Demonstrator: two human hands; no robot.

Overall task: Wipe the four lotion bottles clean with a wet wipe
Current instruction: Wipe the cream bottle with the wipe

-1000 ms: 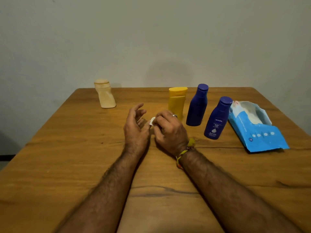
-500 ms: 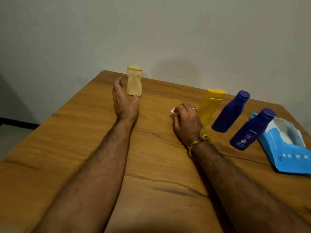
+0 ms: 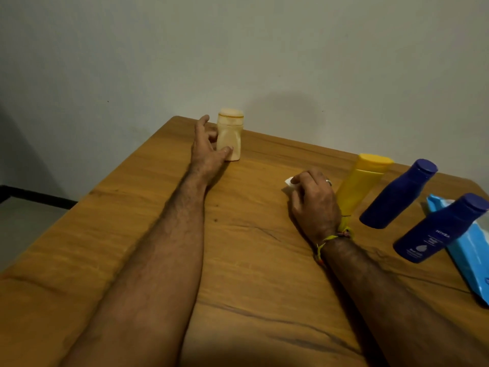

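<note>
My left hand [image 3: 206,152] reaches to the far left corner of the desk [image 3: 132,234], where the cream bottle [image 3: 229,133] stands upright near the wall. The thumb touches the lower front of the bottle and the fingers spread around its far side; I cannot tell whether the grasp has closed on it. That bottle is a squat, matte plastic shape with a waisted body and a wide, flat-topped cap of the same pale colour.

My right hand [image 3: 315,205] rests on the desk, fingers curled around a wadded white wet wipe [image 3: 289,181], of which only a small crumpled corner shows past the knuckles. There is a ring on one finger and a yellow thread band [image 3: 326,241] around the wrist.

Just behind that hand stands the yellow bottle [image 3: 360,181], smooth plastic, tapered, with a broad flat cap. To its right stands the first dark blue bottle [image 3: 397,194], rounded and glossy with a small domed cap. Nearer me and further right stands the second dark blue bottle [image 3: 442,229], the same shape, with white print on its front. All three look tilted in this wide-angle view.

Beside and behind the second blue bottle lies the wipes pack [image 3: 473,260], a soft, shiny, light blue pouch cut off by the frame's right edge; its contents are not visible to me.

The desk is wood-grain brown with dark veining, set against a plain pale wall [image 3: 264,49].
</note>
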